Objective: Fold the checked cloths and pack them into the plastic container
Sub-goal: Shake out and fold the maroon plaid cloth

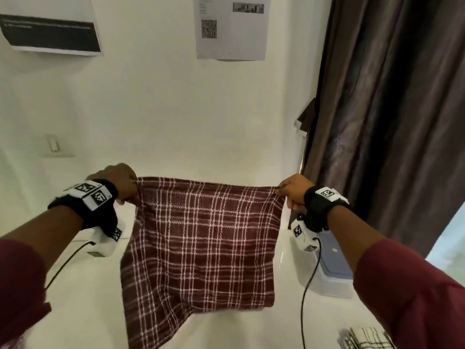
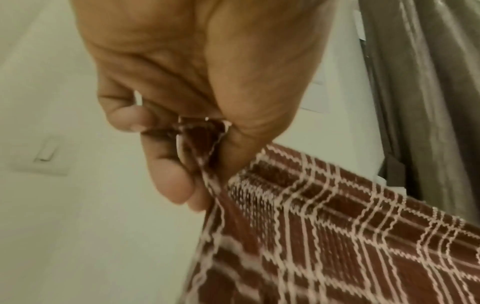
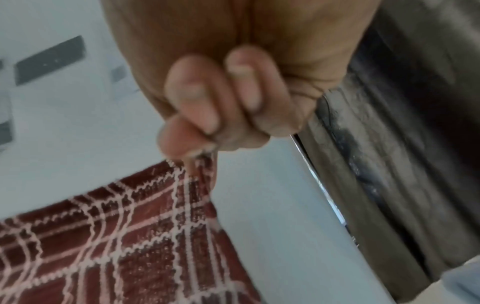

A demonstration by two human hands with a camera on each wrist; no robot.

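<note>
A maroon cloth with white checks (image 1: 203, 245) hangs spread out in the air above the white table (image 1: 83, 311). My left hand (image 1: 125, 183) pinches its top left corner, and the left wrist view shows that cloth (image 2: 337, 236) bunched between thumb and curled fingers of the left hand (image 2: 197, 131). My right hand (image 1: 292, 191) pinches the top right corner; in the right wrist view the right hand (image 3: 205, 144) has its fingers curled over the cloth (image 3: 116, 236). The clear plastic container (image 1: 332, 285) with a grey-blue lid (image 1: 336, 255) sits on the table under my right forearm.
A white cloth with dark checks (image 1: 367, 338) lies folded at the table's near right edge. A dark curtain (image 1: 387, 109) hangs on the right. The white wall (image 1: 163, 109) behind the table carries paper sheets (image 1: 230, 26) and a light switch (image 1: 54, 146). Sensor cables trail from both wrists.
</note>
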